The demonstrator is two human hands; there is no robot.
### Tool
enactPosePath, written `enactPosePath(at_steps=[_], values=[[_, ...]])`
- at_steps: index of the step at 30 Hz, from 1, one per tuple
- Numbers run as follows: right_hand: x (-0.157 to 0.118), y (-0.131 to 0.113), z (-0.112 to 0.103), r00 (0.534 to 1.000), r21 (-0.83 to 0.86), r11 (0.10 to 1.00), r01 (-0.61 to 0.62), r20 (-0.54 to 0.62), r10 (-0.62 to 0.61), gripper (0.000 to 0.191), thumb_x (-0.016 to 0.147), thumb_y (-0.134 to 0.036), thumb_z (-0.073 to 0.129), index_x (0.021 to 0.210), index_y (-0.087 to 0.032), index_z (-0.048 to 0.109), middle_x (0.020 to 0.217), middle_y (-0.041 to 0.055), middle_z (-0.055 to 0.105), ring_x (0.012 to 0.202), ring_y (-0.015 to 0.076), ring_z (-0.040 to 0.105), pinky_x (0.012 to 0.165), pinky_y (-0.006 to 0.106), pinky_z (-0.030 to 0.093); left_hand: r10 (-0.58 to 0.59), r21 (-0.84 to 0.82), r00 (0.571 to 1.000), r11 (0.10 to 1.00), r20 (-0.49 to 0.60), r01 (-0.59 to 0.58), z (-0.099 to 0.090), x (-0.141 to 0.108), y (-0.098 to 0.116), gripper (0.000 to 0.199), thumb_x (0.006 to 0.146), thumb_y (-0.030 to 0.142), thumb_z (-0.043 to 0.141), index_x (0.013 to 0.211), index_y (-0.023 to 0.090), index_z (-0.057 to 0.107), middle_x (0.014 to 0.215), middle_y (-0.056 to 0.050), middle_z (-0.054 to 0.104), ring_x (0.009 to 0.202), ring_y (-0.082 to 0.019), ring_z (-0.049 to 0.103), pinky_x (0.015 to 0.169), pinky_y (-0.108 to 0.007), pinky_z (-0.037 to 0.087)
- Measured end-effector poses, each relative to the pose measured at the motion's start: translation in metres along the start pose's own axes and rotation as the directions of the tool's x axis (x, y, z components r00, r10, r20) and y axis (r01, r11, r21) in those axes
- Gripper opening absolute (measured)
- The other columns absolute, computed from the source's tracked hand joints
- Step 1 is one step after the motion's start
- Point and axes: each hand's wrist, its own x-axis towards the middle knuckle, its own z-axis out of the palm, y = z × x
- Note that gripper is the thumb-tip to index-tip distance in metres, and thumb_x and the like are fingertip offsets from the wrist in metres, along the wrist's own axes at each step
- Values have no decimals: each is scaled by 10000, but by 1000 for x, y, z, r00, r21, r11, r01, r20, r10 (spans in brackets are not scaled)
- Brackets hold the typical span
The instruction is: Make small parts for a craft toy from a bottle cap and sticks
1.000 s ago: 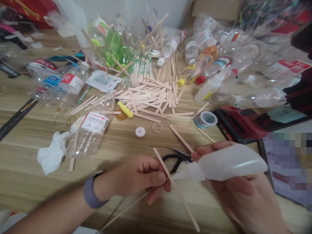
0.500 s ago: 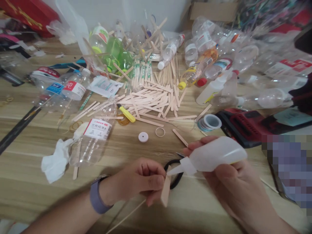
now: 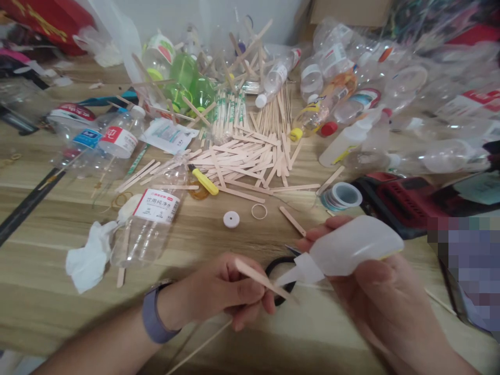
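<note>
My left hand (image 3: 234,291), with a watch strap on its wrist, pinches a flat wooden craft stick (image 3: 252,274) that slants down to the right. A thin wooden skewer (image 3: 199,346) runs from beneath this hand toward the bottom edge; whether the fingers hold it is hidden. My right hand (image 3: 371,291) is wrapped round a translucent white glue bottle (image 3: 359,245), tipped so that its nozzle points left. The nozzle tip is at the stick, by the left fingertips; contact cannot be made out. Behind the nozzle lie scissors (image 3: 269,266) with black handles.
A heap of craft sticks (image 3: 242,161) and a yellow-handled tool (image 3: 205,179) lie ahead. A cut water bottle (image 3: 146,234) stretches out at left, near a crumpled tissue (image 3: 91,255). Beyond the hands are a white disc (image 3: 231,219), a spool (image 3: 346,196) and a red-black power tool (image 3: 394,203).
The craft stick has turned in my left fingers, from nearly upright to a slant across the nozzle. My right hand and the glue bottle have shifted slightly right in view.
</note>
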Motion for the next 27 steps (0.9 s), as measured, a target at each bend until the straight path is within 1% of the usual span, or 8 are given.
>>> enactPosePath(at_steps=[2, 8, 11, 13, 16, 20, 24, 27], values=[[-1, 0, 1, 1000, 11, 1000, -7, 2, 7, 356, 724, -450, 801, 1051, -349, 701, 1001, 21, 758, 903, 213, 731, 800, 284, 595, 27, 3, 999, 1000, 33, -27, 0, 0, -1, 417, 845, 547, 644, 780, 135, 641, 469, 65, 466, 367, -47, 341, 412, -191, 251], [-2, -2, 2, 1000, 15, 1000, -2, -15, 2, 374, 702, -467, 811, 1037, -339, 704, 986, 23, 758, 890, 223, 733, 772, 290, 606, 16, -8, 998, 1000, 66, -16, -1, 0, -3, 411, 857, 546, 631, 766, 145, 634, 498, 57, 483, 387, -53, 389, 413, -189, 260], [-2, -3, 1, 1000, -20, 1000, 19, 16, -19, 366, 716, -474, 800, 1046, -350, 701, 998, 27, 757, 899, 237, 732, 760, 311, 616, 8, -12, 997, 1000, 71, -8, 0, 0, -1, 410, 862, 537, 629, 749, 143, 637, 501, 54, 479, 393, -50, 387, 419, -190, 263], [-1, -2, 0, 999, -41, 998, 39, 22, -39, 362, 728, -480, 789, 1055, -354, 699, 1005, 36, 756, 894, 249, 732, 747, 327, 624, -13, -4, 997, 1000, 74, 13, 0, 0, 0, 418, 856, 546, 631, 739, 144, 639, 504, 50, 475, 400, -52, 378, 419, -191, 259], [1, -2, -2, 997, -61, 997, 51, 63, -47, 363, 743, -493, 771, 1074, -364, 694, 1014, 43, 754, 897, 258, 731, 746, 341, 628, -50, 7, 995, 999, 82, 50, 1, -1, 0, 444, 838, 580, 632, 733, 149, 636, 509, 48, 468, 394, -54, 356, 404, -195, 248], [2, -1, -4, 993, -76, 996, 49, 109, -41, 363, 759, -507, 748, 1094, -386, 681, 1039, 30, 749, 921, 248, 726, 757, 330, 625, -55, -4, 995, 998, 87, 55, 2, -2, -2, 445, 834, 582, 636, 736, 148, 634, 517, 48, 466, 395, -51, 353, 397, -190, 247], [2, -1, -4, 992, -72, 996, 46, 120, -38, 357, 774, -500, 741, 1107, -391, 674, 1055, 21, 746, 938, 232, 722, 775, 306, 617, -67, -21, 995, 997, 75, 69, 2, -2, -2, 457, 822, 588, 648, 721, 142, 634, 530, 42, 484, 396, -47, 368, 398, -194, 245], [2, -1, -1, 993, -52, 997, 51, 113, -45, 350, 768, -491, 752, 1091, -377, 682, 1028, 20, 752, 919, 228, 727, 761, 294, 618, -78, -16, 994, 997, 74, 79, 3, -1, -1, 449, 821, 579, 656, 716, 143, 632, 535, 46, 484, 398, -43, 376, 401, -193, 240]])
